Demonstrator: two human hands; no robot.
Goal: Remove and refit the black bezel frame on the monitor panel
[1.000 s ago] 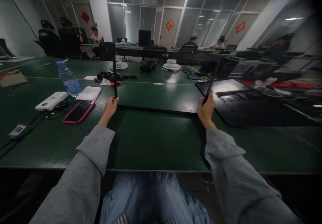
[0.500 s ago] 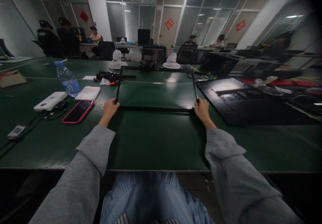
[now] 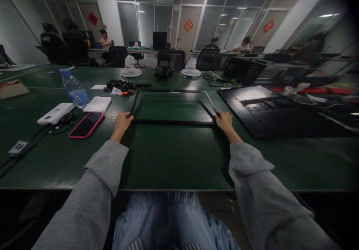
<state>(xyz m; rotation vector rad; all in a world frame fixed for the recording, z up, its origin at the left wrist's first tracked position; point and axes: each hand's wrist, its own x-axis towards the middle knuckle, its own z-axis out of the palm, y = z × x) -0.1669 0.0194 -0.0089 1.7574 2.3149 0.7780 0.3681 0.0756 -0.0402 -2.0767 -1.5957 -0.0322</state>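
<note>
A thin black rectangular frame (image 3: 174, 122), open in the middle so the green table shows through, is held across the table before me. My left hand (image 3: 122, 124) is closed around its near left corner. At the near right corner, my right hand (image 3: 224, 123) grips the other side. The frame tilts only slightly, its far bar low over the tabletop; whether it touches there I cannot tell. Right of my right hand lies a large black flat panel (image 3: 269, 122). A phone with a pink case (image 3: 87, 125) is on the table left of my left hand.
On the left are a white power bank (image 3: 56, 113) with cables, a white pad (image 3: 98, 104) and a water bottle (image 3: 74, 89). Black gear (image 3: 119, 85) and two small white fans (image 3: 131, 71) stand farther back. The table's front edge (image 3: 179, 190) is close to my lap.
The frame's far bar has come down toward the table, so the frame has gone from tilted up to nearly flat. Both hands still hold its near corners.
</note>
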